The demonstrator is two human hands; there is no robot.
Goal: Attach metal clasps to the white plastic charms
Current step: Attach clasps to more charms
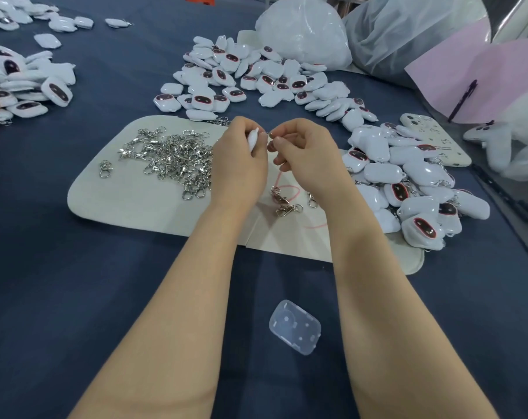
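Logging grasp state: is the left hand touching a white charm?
Touching. The head view shows the left hand pinching a white charm in its fingers, while the right hand pinches a metal clasp.

Clasps (172,158) on mat (120,201), left of charms (408,189)

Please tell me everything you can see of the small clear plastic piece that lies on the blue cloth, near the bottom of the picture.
The clear plastic piece is a small, flat rectangle with rounded corners, translucent and slightly milky, like a thin shell or cover. Its surface shows a moulded round ring and a few small dots. It lies flat, turned a little askew, alone on the dark blue cloth, nearer the person than the white mat. Only the cloth touches it.
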